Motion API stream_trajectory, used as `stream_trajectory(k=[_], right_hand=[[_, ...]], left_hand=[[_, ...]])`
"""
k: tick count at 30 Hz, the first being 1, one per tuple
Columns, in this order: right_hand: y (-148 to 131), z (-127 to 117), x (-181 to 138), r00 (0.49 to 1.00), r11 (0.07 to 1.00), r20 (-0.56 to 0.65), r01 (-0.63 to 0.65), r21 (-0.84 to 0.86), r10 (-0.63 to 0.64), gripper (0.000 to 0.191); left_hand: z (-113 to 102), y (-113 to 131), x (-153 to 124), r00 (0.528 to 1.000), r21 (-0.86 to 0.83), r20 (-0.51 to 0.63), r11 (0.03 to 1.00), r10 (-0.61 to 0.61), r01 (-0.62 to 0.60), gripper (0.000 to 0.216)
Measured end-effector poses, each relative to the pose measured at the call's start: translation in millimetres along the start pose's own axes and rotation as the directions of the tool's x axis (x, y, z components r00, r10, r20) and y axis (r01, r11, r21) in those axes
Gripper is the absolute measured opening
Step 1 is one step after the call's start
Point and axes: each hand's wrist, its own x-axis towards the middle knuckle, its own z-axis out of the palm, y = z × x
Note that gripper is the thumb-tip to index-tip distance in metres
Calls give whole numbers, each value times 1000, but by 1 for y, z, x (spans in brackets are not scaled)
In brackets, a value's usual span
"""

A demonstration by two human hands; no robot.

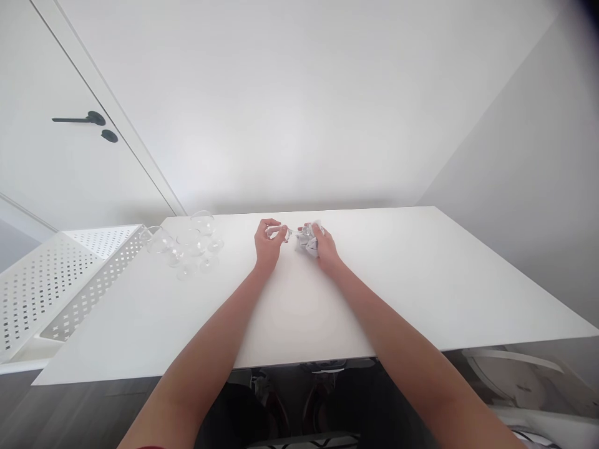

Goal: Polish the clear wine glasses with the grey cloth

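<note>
White table (pixel 397 280) fills the view; at far left stand clear glasses (pixel 187 246). Left hand (pixel 267 244) pinches one glass (pixel 281 232) by its base, right hand (pixel 322 244) closes around a grey cloth (pixel 309 243) at its bowl; wiping seems underway, needing gentle turning

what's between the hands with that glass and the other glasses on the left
Nothing visible. The left hand and right hand hold a glass and cloth; only bare table separates them from the glasses.
</note>
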Motion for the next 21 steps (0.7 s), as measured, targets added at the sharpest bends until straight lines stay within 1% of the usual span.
stream_trajectory(k=[2,4,5,6,7,8,9,10,11,12,13,14,15,16,17,18,19,20,21], right_hand=[[-2,0,-2,990,988,-68,113,-110,-121,54],[-7,-2,-6,962,950,-123,210,-232,-243,55],[-10,-2,-7,953,929,-113,241,-282,-282,54],[-12,-3,-9,953,912,-72,258,-320,-294,52],[-15,-4,-10,962,904,-9,253,-345,-273,50],[-16,-4,-11,975,907,64,220,-358,-212,48],[-17,-4,-11,985,920,132,156,-359,-115,48],[-18,-4,-12,982,937,191,62,-343,5,49],[-18,-4,-12,961,951,243,-52,-306,131,50],[-19,-3,-12,922,950,296,-176,-256,250,50],[-19,-3,-12,870,934,348,-295,-202,350,49],[-19,-2,-12,818,904,386,-398,-155,426,47],[-19,-1,-11,787,874,391,-471,-117,477,45],[-18,0,-11,788,859,360,-503,-90,499,44],[-17,1,-10,825,871,288,-485,-81,486,43],[-16,1,-10,887,906,184,-413,-99,424,42],[-15,1,-9,949,943,65,-295,-154,307,40],[-15,0,-9,988,957,-40,-156,-245,151,38],[-14,-2,-9,994,935,-112,-27,-354,-14,36]], left_hand=[[0,-1,0,1000,9,24,1000,-11,11,33],[1,-2,-1,995,18,97,1000,-23,22,33],[0,-2,-1,992,16,126,1000,-26,24,32],[-1,-2,-1,989,10,143,1000,-26,25,31],[-2,-2,-1,988,0,150,1000,-26,26,30],[-4,-2,-1,988,-11,151,1000,-27,29,30],[-6,-2,-1,988,-22,151,999,-31,34,29],[-7,-2,0,988,-34,149,999,-36,42,28],[-9,-2,1,988,-49,148,998,-43,50,28],[-10,-1,2,988,-70,145,996,-50,60,27],[-10,-1,3,989,-94,140,993,-55,69,28],[-10,-1,3,989,-119,132,990,-59,75,28],[-9,-1,4,990,-138,124,987,-62,79,28],[-8,-2,4,991,-147,113,986,-66,82,28],[-8,-2,4,992,-142,102,986,-68,82,28],[-7,-2,4,993,-128,91,988,-69,80,27],[-6,-2,3,994,-109,80,991,-68,77,27],[-6,-2,3,996,-88,68,994,-65,71,27],[-5,-3,3,997,-69,55,995,-61,65,26]])
